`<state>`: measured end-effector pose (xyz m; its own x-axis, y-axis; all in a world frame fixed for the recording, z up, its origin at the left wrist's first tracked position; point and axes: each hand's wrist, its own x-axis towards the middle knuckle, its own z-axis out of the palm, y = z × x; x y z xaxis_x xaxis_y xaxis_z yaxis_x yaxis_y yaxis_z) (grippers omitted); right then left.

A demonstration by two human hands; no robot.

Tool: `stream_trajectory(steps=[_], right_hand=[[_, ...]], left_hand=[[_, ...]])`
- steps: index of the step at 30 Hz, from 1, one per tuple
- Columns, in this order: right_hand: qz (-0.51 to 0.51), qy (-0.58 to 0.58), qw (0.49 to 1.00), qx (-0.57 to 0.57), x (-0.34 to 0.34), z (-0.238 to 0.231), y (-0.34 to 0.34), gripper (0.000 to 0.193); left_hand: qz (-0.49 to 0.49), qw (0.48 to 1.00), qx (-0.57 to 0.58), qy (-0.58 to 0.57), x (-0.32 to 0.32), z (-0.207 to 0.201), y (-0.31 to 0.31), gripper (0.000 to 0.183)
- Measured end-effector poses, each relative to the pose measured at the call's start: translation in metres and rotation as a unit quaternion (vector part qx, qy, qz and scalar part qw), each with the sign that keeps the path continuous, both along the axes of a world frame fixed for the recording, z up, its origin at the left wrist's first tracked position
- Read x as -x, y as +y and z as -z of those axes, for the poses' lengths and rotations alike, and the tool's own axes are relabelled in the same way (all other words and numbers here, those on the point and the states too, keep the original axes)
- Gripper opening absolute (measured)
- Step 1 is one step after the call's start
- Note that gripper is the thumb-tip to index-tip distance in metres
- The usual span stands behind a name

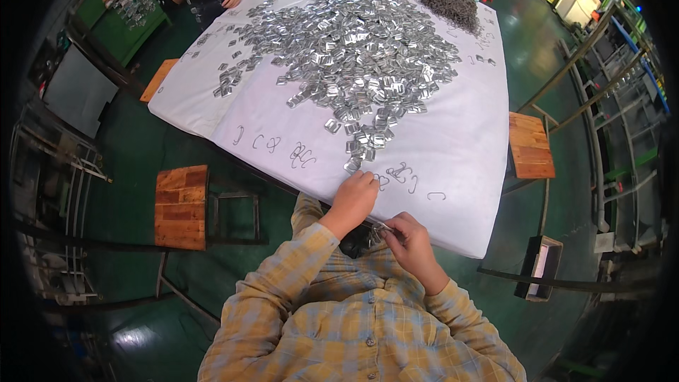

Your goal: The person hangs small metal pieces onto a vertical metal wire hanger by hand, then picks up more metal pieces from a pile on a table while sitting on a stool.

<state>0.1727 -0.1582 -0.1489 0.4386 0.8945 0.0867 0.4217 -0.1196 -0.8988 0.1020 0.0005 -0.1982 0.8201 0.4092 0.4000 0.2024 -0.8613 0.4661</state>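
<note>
A large heap of flat, shiny silver metal pieces with slots, like small buckles (361,42), covers the middle of the white-covered table (460,134). A thin trail of them runs down toward me. My left hand (355,199) is over the table's near edge, fingers curled and closed. Its fingertips are right beside the nearest silver piece (352,165); what they pinch is hidden. Just off the edge, my right hand (410,242) is closed, thumb against fingers, on a wire hook. Several silver pieces (376,235) hang there below the table edge.
Loose bent wire hooks (303,155) lie left of my left hand, and more hooks (403,173) lie to its right. A dark pile of hooks (453,7) sits at the far right. Wooden stools (180,206) flank the table. Other people's hands (232,0) work at the far side.
</note>
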Motion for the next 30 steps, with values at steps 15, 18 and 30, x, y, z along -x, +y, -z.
stream_trajectory(steps=[15, 18, 30], right_hand=[[0.103, 0.097, 0.99, -0.001, 0.004, 0.018, 0.001, 0.013], [0.105, 0.079, 0.991, 0.002, 0.006, 0.011, 0.005, 0.013], [0.077, 0.017, 0.997, -0.015, 0.009, 0.012, 0.011, 0.013]], left_hand=[[0.106, 0.911, 0.395, -0.049, 0.034, -0.055, -0.01, 0.007], [0.117, 0.916, 0.377, -0.067, 0.048, -0.047, -0.021, 0.008], [0.063, 0.94, 0.277, -0.19, 0.045, -0.035, -0.034, 0.01]])
